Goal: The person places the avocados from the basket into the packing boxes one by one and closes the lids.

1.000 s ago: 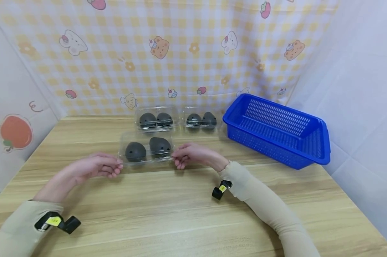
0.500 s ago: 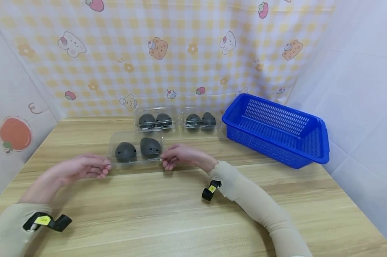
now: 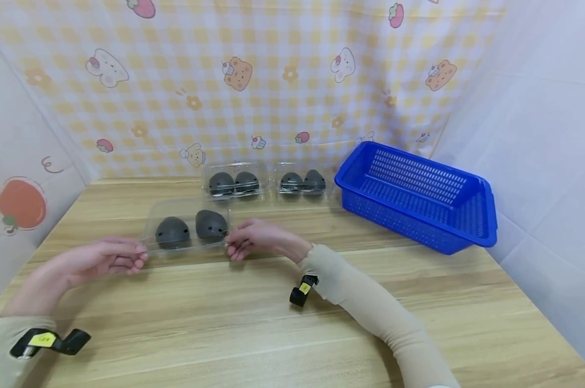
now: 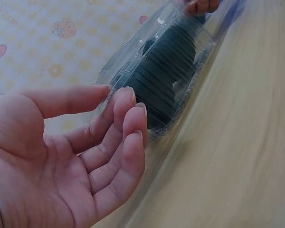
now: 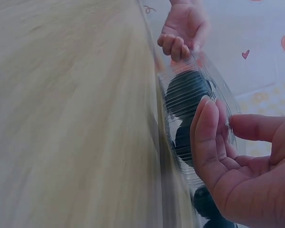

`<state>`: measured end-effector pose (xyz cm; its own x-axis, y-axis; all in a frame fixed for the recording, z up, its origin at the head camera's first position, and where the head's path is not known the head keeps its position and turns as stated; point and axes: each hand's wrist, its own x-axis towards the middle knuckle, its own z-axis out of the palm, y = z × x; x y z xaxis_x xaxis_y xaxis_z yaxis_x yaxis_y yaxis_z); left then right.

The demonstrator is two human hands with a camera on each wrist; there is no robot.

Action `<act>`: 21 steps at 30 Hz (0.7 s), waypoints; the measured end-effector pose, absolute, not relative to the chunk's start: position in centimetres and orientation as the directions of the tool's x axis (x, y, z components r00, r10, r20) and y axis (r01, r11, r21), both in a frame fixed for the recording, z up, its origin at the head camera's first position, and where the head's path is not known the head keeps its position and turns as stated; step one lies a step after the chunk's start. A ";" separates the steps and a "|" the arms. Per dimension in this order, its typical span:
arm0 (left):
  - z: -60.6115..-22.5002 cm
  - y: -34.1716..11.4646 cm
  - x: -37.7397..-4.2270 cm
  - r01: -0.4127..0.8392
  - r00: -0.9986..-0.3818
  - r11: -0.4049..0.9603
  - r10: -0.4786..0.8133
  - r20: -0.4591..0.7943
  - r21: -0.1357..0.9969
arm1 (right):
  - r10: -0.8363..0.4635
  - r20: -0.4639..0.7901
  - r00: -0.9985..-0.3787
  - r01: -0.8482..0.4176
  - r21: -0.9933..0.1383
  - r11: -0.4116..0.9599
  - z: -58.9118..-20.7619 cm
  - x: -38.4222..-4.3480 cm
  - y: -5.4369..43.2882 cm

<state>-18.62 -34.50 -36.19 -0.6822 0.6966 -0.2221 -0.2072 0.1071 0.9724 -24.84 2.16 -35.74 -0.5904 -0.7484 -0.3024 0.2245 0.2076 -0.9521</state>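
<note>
A clear plastic clamshell box holds two dark grey rounded lumps with small dark holes or spots. My left hand pinches the box's left end between thumb and forefinger, the other fingers bent below. At the opposite end, my right hand pinches the box's corner the same way. In the left wrist view, the thumb and forefinger meet at the ribbed clear wall. The right wrist view shows thumb and fingertips at the box edge. Whether the box touches the table cannot be told.
Behind stand two similar clear boxes, one at centre-left and one to its right, each with two dark lumps. A blue perforated basket sits at the back right. The wooden table meets a checked curtain.
Both hands have moved left together, carrying the clear box with its two dark lumps away from the basket. The two back boxes and the basket have stayed in place.
</note>
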 end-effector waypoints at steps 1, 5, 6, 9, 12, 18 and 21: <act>-36.2 -34.8 -18.6 -0.205 -0.683 0.113 0.695 -0.225 0.972 | -0.750 -0.302 -0.589 0.224 -0.952 0.207 -35.7 -24.8 1.9; -36.1 -36.0 -18.4 -0.218 -0.681 0.107 0.696 -0.229 0.970 | -0.749 -0.302 -0.590 0.229 -0.952 0.204 -35.6 -24.7 0.7; -36.1 -36.3 -18.4 -0.229 -0.679 0.105 0.696 -0.236 0.968 | -0.748 -0.304 -0.590 0.232 -0.951 0.203 -35.6 -24.7 0.5; -36.0 -37.1 -18.4 -0.248 -0.674 0.097 0.698 -0.243 0.964 | -0.745 -0.307 -0.592 0.242 -0.950 0.199 -35.6 -24.6 -0.3; -36.0 -37.8 -18.4 -0.256 -0.683 0.107 0.683 -0.259 0.961 | -0.744 -0.307 -0.593 0.246 -0.949 0.195 -35.6 -24.5 -1.0; -36.0 -38.9 -18.3 -0.265 -0.698 0.118 0.662 -0.275 0.957 | -0.734 -0.305 -0.606 0.252 -0.950 0.186 -35.7 -24.6 -2.2; -35.9 -39.5 -18.2 -0.269 -0.696 0.109 0.665 -0.272 0.957 | -0.730 -0.306 -0.611 0.251 -0.950 0.187 -35.7 -24.7 -2.7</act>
